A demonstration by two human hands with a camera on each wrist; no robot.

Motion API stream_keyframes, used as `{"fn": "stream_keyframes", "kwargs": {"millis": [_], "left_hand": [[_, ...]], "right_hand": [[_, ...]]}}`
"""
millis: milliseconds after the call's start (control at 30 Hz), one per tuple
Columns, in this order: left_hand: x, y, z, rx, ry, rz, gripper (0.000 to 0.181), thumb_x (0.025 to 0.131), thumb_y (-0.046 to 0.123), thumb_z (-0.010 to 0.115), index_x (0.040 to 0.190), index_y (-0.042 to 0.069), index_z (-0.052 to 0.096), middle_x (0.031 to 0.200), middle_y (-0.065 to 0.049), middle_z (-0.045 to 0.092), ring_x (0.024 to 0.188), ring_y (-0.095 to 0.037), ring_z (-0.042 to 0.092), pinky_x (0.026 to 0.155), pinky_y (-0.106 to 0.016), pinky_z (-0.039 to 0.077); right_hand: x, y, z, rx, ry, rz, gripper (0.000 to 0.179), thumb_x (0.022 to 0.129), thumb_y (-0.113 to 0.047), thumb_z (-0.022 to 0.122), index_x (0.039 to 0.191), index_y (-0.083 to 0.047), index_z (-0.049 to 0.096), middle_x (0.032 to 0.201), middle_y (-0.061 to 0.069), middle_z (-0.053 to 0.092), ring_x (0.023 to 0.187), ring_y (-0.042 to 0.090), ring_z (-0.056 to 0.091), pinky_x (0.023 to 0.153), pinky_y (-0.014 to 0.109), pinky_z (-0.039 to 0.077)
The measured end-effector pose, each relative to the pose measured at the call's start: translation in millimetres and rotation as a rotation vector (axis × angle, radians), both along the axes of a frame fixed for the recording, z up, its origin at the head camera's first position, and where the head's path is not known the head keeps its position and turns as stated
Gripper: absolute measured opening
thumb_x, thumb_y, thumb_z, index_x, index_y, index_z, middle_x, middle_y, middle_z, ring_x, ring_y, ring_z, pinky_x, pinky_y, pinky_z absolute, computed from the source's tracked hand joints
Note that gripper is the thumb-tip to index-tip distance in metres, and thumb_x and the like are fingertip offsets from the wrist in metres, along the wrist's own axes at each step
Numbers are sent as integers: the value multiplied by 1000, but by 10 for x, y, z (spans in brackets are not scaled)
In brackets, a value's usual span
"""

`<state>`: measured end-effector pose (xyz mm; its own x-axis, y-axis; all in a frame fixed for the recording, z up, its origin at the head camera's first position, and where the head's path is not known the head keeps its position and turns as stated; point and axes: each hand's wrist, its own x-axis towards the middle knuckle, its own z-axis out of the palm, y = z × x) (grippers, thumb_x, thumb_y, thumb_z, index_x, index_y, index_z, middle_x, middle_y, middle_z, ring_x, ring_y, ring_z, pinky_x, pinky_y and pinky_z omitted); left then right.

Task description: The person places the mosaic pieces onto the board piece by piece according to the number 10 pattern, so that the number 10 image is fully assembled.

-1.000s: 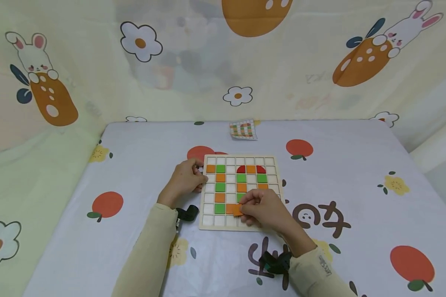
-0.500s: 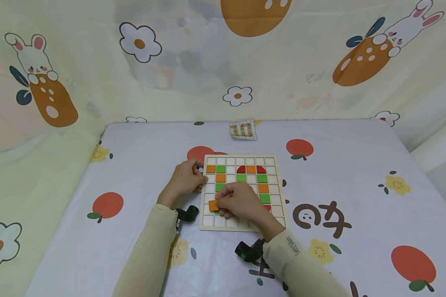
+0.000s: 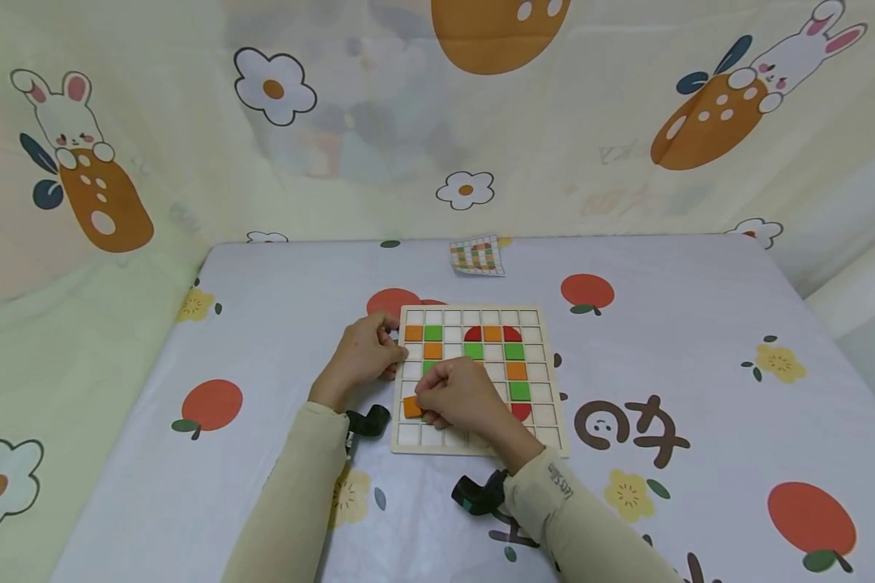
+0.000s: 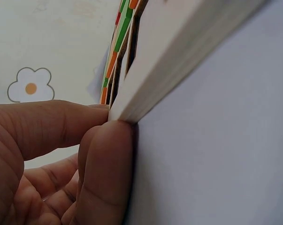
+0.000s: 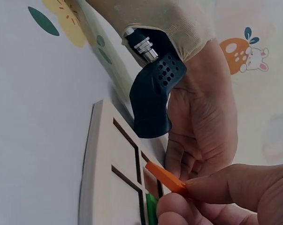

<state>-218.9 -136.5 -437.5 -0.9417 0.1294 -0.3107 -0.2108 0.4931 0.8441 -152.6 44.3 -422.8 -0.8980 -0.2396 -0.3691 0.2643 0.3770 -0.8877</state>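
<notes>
A pale wooden grid board [image 3: 437, 453] lies on the table, with orange, green and red tiles in some of its cells. My left hand [image 3: 360, 352] pinches the board's left edge between thumb and finger, as the left wrist view shows at the rim [image 4: 155, 75]. Over the lower left cells, my right hand [image 3: 467, 397] pinches an orange square tile [image 3: 411, 406]. That tile [image 5: 167, 178] is tilted just above the grid in the right wrist view, near a green tile [image 5: 151, 208]. Several cells are hidden beneath my right hand.
A small card [image 3: 476, 256] printed with a coloured grid lies behind the board. The tablecloth [image 3: 671, 316] has fruit and flower prints, and a patterned curtain [image 3: 379, 146] hangs at the back. Black wrist cameras [image 3: 479, 495] sit close to the board's front.
Carrying the orange tile, my right hand has moved left from the board's lower middle to its lower left. My left hand has kept its grip on the edge.
</notes>
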Motion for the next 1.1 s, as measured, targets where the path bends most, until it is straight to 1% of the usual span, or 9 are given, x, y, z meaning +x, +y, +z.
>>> {"fn": "stream_keyframes", "kwargs": {"millis": [133, 333, 567, 633, 800, 867, 1000, 1033, 1100], "left_hand": [[-3, -5, -7, 7, 1, 0, 41, 93, 8, 75, 130, 6, 58, 90, -9, 61, 64, -16, 65, 60, -27, 59], [-9, -13, -23, 18, 25, -23, 43, 92, 6, 75, 131, 4, 58, 89, -10, 64, 61, -14, 65, 59, -28, 60], [-13, -16, -30, 6, 21, -31, 43, 91, 7, 75, 131, 4, 58, 90, -10, 63, 62, -15, 66, 59, -28, 60], [-19, -23, -29, -1, 22, -32, 43, 91, 7, 75, 131, 5, 58, 90, -10, 63, 62, -15, 66, 59, -28, 60], [-46, -32, -43, -19, 23, -38, 42, 92, 8, 75, 130, 4, 57, 91, -10, 62, 63, -16, 66, 60, -27, 59], [-61, -35, -57, -21, 18, -37, 42, 92, 9, 75, 130, 5, 57, 91, -10, 62, 63, -16, 66, 60, -27, 59], [-90, -43, -98, -18, 8, -27, 42, 93, 10, 76, 131, 5, 57, 90, -10, 62, 64, -16, 65, 61, -27, 60], [-87, -48, -112, -19, 6, -30, 43, 93, 10, 76, 131, 4, 57, 90, -10, 61, 65, -17, 65, 61, -27, 60], [-86, -70, -140, -25, -2, -43, 43, 94, 10, 75, 132, 4, 56, 91, -10, 61, 66, -17, 65, 62, -27, 60]], "right_hand": [[2, -6, 0, 14, 10, 2, 6, 92, -5, 74, 86, -4, 74, 69, 7, 69, 54, 15, 62, 53, 23, 56], [12, 3, -38, 14, 45, 21, 5, 91, -4, 74, 86, -3, 75, 71, 8, 69, 54, 15, 61, 52, 24, 55], [16, 12, -65, -5, 46, 26, 7, 94, -6, 73, 89, -3, 76, 71, 8, 69, 55, 15, 61, 53, 24, 56], [9, 11, -68, 16, 66, 45, 10, 95, -8, 72, 88, -4, 77, 68, 6, 67, 54, 15, 60, 54, 24, 55], [-29, -13, -87, 146, 153, 118, 24, 96, -15, 69, 74, -10, 77, 53, -1, 56, 48, 12, 55, 59, 26, 49], [-49, -25, -99, 163, 165, 130, 26, 96, -17, 69, 72, -11, 77, 52, -2, 55, 48, 11, 54, 59, 26, 48], [-100, 62, -95, 127, 175, 107, 19, 97, -20, 69, 84, -12, 80, 60, 1, 61, 51, 14, 57, 54, 25, 48], [-113, 118, -87, 118, 178, 97, 17, 98, -20, 69, 89, -11, 80, 63, 3, 63, 53, 15, 58, 54, 25, 49], [-160, 281, -47, 137, 198, 77, 18, 99, -24, 69, 94, -10, 80, 68, 5, 64, 59, 18, 59, 54, 25, 49]]}}
